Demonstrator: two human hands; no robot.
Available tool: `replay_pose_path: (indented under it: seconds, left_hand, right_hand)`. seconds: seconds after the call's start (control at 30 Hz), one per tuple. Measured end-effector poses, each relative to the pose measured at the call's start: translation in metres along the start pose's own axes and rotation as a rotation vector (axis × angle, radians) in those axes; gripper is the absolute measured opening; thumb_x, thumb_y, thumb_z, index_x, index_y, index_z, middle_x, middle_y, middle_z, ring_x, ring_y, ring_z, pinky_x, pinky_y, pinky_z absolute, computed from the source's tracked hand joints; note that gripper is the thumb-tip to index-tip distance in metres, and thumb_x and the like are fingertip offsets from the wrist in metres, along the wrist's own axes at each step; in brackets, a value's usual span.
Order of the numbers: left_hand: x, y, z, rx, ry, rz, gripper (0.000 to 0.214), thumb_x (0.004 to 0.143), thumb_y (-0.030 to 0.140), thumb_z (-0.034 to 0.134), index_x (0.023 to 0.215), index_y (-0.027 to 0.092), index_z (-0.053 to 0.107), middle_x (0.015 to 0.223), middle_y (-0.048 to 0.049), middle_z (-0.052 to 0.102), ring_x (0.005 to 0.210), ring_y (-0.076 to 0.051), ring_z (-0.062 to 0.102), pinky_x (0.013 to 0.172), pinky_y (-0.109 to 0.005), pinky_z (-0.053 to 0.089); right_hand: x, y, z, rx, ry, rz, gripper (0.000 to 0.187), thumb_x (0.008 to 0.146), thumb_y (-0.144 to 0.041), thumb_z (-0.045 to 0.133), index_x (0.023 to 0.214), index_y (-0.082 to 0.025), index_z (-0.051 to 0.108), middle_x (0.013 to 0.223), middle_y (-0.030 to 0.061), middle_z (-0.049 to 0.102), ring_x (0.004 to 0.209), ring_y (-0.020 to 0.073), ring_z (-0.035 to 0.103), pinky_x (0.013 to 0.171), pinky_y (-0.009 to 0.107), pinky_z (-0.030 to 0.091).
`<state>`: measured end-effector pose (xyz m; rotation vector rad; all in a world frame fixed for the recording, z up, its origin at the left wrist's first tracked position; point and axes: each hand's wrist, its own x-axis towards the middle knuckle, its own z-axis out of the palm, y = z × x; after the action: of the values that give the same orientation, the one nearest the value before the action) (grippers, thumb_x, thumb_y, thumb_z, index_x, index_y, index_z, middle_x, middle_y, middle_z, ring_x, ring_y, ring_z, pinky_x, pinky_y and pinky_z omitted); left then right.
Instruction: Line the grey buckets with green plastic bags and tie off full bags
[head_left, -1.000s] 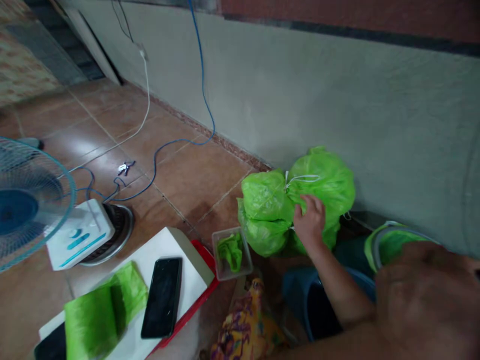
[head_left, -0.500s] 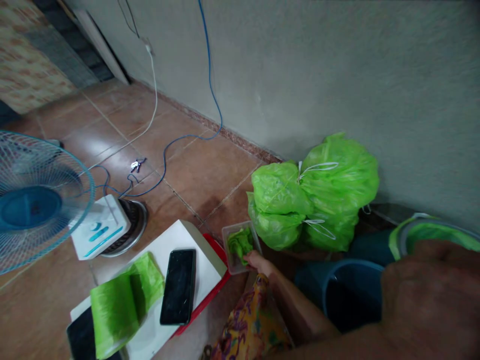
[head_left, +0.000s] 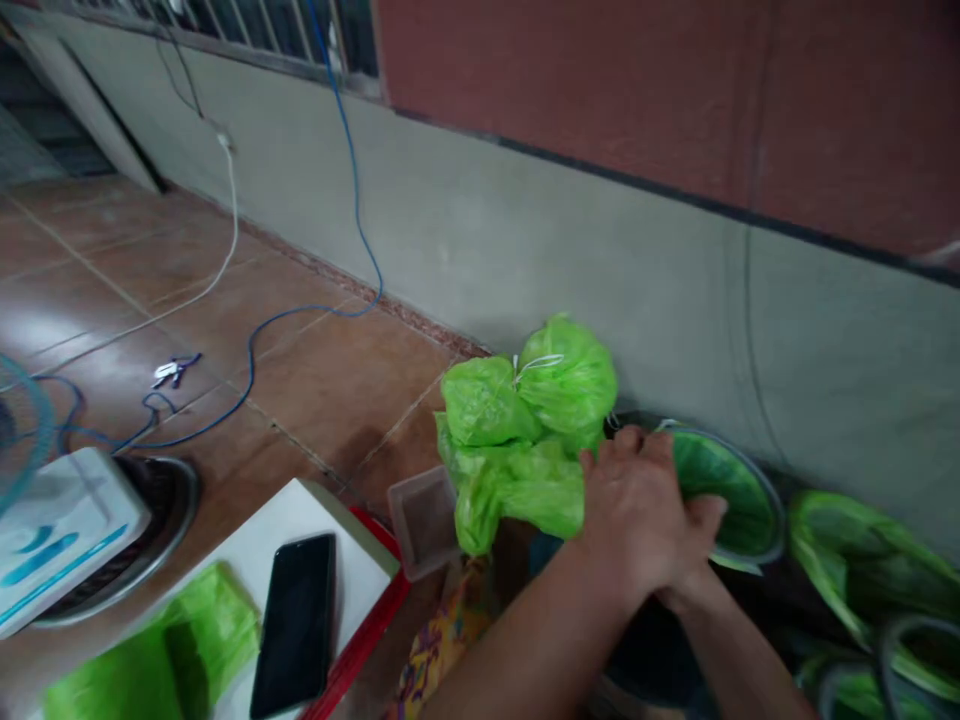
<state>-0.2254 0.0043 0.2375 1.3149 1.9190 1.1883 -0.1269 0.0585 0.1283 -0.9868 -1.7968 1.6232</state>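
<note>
My left hand [head_left: 626, 505] lies palm down across my right hand [head_left: 686, 575], its fingers bent over and closed. A loose light-green plastic bag [head_left: 521, 495] comes out from under the two hands and trails to the left. My right arm passes beneath the left hand, so most of the right fingers are hidden; both hands appear closed on the bag's bunched end. Left of the bag's free end lies a clear plastic container [head_left: 424, 520]. Just behind are knotted green bags [head_left: 566, 375] tied with white string.
Bins lined with green bags, such as one by the wall [head_left: 724, 495] and another farther right [head_left: 862, 560], stand on my right. A white box [head_left: 367, 560] carries a phone [head_left: 296, 620] and folded green plastic [head_left: 161, 650]. Keys [head_left: 174, 370] and a blue cable [head_left: 251, 370] lie on the floor.
The green bag has come out of the clear container with my right hand and moved right. My two hands, apart before, are now together. The view has turned up and to the right.
</note>
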Motion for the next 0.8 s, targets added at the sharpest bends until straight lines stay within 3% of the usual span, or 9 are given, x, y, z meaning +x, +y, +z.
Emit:
replay_pose_path:
  seconds: [0.1,0.17,0.27,0.37,0.43,0.57,0.67,0.73,0.8]
  left_hand:
    - [-0.005,0.001,0.005,0.127,-0.260,0.080,0.060,0.075,0.048,0.065,0.124,0.015,0.056,0.116,-0.0180,0.064,0.110,-0.040,0.058,0.100,-0.065,0.037]
    - [-0.010,0.002,0.013,0.209,-0.402,0.146,0.051,0.075,0.044,0.066,0.118,0.017,0.060,0.106,-0.0155,0.069,0.104,-0.037,0.062,0.099,-0.063,0.038]
    - [-0.015,0.003,0.027,0.338,-0.517,0.216,0.027,0.074,0.022,0.064,0.101,0.021,0.067,0.096,-0.0108,0.072,0.100,-0.033,0.065,0.100,-0.058,0.038]
    - [-0.019,0.009,0.043,0.333,-0.523,0.217,0.019,0.079,0.020,0.055,0.091,0.022,0.070,0.098,-0.0087,0.073,0.102,-0.029,0.065,0.102,-0.052,0.039]
    - [-0.023,0.016,0.053,0.232,-0.487,0.226,0.029,0.081,0.033,0.057,0.106,0.021,0.067,0.113,-0.0098,0.070,0.108,-0.028,0.062,0.101,-0.048,0.041]
    - [-0.038,0.029,0.071,0.058,-0.464,0.282,0.077,0.072,0.053,0.065,0.137,0.017,0.045,0.134,-0.0138,0.057,0.118,-0.028,0.055,0.100,-0.041,0.044]
    - [-0.050,0.030,0.081,0.096,-0.534,0.287,0.051,0.074,0.035,0.064,0.121,0.017,0.058,0.104,-0.0084,0.070,0.094,-0.024,0.064,0.086,-0.035,0.049]
    - [-0.054,0.026,0.085,0.107,-0.551,0.258,0.025,0.076,0.025,0.057,0.097,0.017,0.065,0.083,-0.0040,0.069,0.078,-0.020,0.063,0.077,-0.031,0.049]
    - [-0.056,0.021,0.088,0.017,-0.515,0.180,0.015,0.076,0.022,0.052,0.080,0.016,0.064,0.073,-0.0015,0.066,0.070,-0.016,0.060,0.069,-0.027,0.047]
  right_hand:
    - [-0.041,-0.031,-0.059,0.183,0.144,0.076,0.026,0.070,-0.046,0.074,0.088,-0.028,0.069,0.084,0.0033,0.070,0.075,0.0207,0.066,0.066,0.033,0.055]
    - [-0.065,-0.047,-0.089,0.256,0.279,0.107,0.020,0.070,-0.038,0.076,0.083,-0.026,0.069,0.079,0.0027,0.070,0.071,0.0194,0.066,0.067,0.033,0.056]
    - [-0.088,-0.065,-0.125,0.299,0.478,0.061,0.014,0.073,-0.037,0.074,0.080,-0.026,0.069,0.080,0.0025,0.071,0.072,0.0191,0.068,0.072,0.033,0.057]
    - [-0.101,-0.075,-0.150,0.360,0.561,0.072,0.017,0.075,-0.041,0.070,0.082,-0.025,0.069,0.078,0.0030,0.072,0.069,0.0197,0.069,0.068,0.033,0.058]
    - [-0.107,-0.079,-0.158,0.369,0.518,0.112,0.024,0.078,-0.045,0.065,0.085,-0.023,0.069,0.077,0.0056,0.072,0.071,0.0221,0.070,0.066,0.035,0.058]
    - [-0.114,-0.078,-0.154,0.415,0.464,0.125,0.028,0.079,-0.047,0.064,0.084,-0.020,0.067,0.080,0.0068,0.073,0.074,0.0225,0.071,0.066,0.036,0.058]
    - [-0.116,-0.069,-0.152,0.547,0.510,0.092,0.022,0.076,-0.041,0.070,0.084,-0.022,0.066,0.083,0.0037,0.073,0.072,0.0179,0.069,0.067,0.031,0.058]
    - [-0.119,-0.061,-0.156,0.631,0.577,0.019,0.019,0.072,-0.035,0.073,0.084,-0.023,0.066,0.083,0.0005,0.072,0.074,0.0144,0.068,0.070,0.027,0.057]
    - [-0.125,-0.051,-0.162,0.652,0.653,-0.024,0.023,0.070,-0.032,0.076,0.089,-0.024,0.066,0.087,-0.0010,0.072,0.079,0.0134,0.068,0.074,0.025,0.056]
